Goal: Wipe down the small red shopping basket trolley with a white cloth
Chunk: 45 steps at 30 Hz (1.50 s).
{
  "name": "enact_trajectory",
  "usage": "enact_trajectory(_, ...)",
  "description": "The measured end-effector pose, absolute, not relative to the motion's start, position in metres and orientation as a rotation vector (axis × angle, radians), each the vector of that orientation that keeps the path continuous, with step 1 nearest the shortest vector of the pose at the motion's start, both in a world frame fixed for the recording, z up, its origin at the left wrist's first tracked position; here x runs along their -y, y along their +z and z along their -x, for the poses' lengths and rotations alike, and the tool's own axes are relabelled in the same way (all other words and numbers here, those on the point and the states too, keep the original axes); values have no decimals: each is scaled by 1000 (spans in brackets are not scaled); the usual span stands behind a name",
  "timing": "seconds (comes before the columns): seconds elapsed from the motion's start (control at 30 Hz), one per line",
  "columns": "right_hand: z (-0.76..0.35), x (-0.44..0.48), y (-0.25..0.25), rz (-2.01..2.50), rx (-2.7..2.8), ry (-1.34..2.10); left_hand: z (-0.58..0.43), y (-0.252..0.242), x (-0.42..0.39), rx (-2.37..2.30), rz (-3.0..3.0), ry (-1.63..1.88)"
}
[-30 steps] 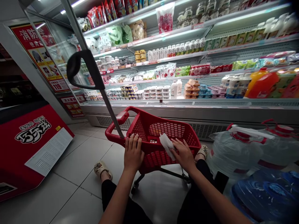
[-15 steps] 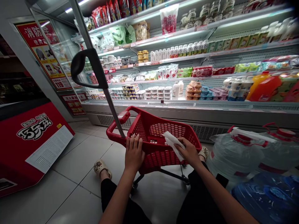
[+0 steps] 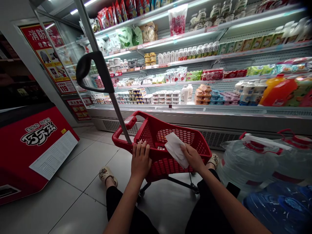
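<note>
A red plastic shopping basket cart (image 3: 168,162) stands between my legs, with a grey pole and black handle (image 3: 95,71) rising at its left end. My left hand (image 3: 141,159) rests on the near rim, fingers over the edge, gripping the rim. In my right hand (image 3: 191,157) is a white tissue (image 3: 175,149), pinched between thumb and fingers over the near side of the basket. The tissue's broad face shows, folded and slightly crumpled. The inside of the basket shows red mesh walls.
A refrigerated shelf (image 3: 219,110) with packaged goods spans the back. Large water bottles (image 3: 248,159) and a blue one (image 3: 280,201) stand at right. A red freezer (image 3: 36,152) is at left, beside the tiled floor (image 3: 80,195).
My right hand has turned and moved slightly left, and the tissue now shows a broader face. My left hand remains on the rim. The whole view has shifted slightly.
</note>
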State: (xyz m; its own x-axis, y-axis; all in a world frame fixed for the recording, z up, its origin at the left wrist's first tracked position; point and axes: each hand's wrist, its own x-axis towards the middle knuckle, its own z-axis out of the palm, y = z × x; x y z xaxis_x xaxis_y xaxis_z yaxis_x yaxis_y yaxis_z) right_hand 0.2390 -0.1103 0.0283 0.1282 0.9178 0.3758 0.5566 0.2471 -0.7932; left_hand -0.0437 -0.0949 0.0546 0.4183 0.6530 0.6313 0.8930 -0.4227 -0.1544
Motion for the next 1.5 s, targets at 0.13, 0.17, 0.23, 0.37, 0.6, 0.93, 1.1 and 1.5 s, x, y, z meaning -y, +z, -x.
enact_trajectory(0.13,-243,108,35,1432,1599,490,45,53,94,1299,2202,-695)
enact_trajectory(0.17,-243,108,37,1437,1603,515,45,52,94,1297,2202,-700)
enact_trajectory(0.23,-242,109,39,1457,1569,570,45,52,94,1294,2201,-705)
enact_trajectory(0.37,-238,108,45,1313,1430,795,45,52,94,1295,2201,-704)
enact_trajectory(0.6,-241,105,44,1428,1653,468,44,53,95,1306,2208,-709)
enact_trajectory(0.93,-215,120,16,1309,1887,-71,44,51,95,1319,2228,-717)
enact_trajectory(1.1,-209,120,6,1162,2138,-217,44,52,96,1323,2221,-707)
enact_trajectory(1.5,-279,142,-25,1372,1954,-473,40,52,101,1330,2201,-733)
